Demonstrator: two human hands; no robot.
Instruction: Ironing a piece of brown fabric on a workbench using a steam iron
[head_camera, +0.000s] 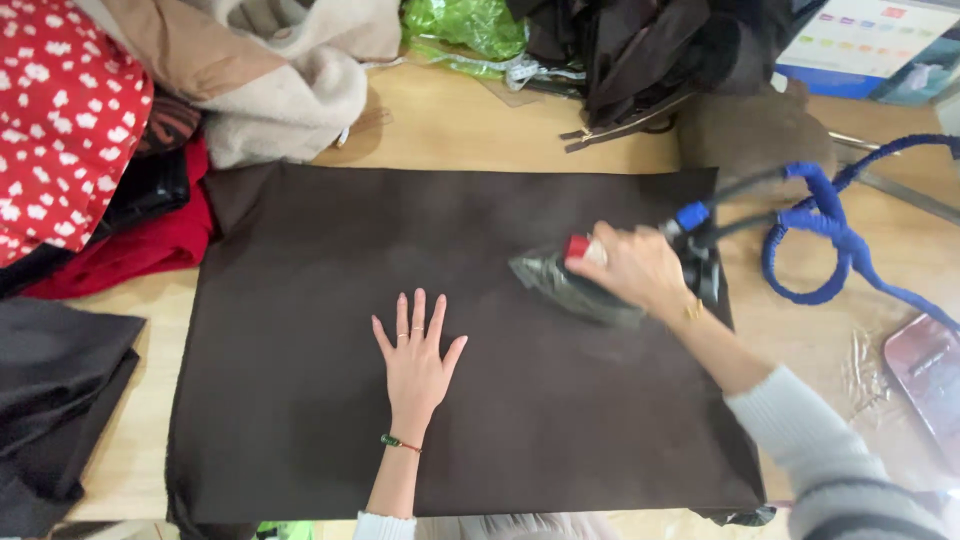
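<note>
Head view: dark brown cloth (330, 330) spread flat on wooden table (450, 120). Left hand (415, 362) flat on cloth near its middle, fingers splayed, gripping nothing. Right hand (637, 268) wrapped around handle of iron (575, 288), which sits on cloth's right part; handle mostly hidden by hand, soleplate blurred. Blue cord (835, 235) loops right, cut off at edge. Clothes pile (90, 130) top left, partly out of frame.
</note>
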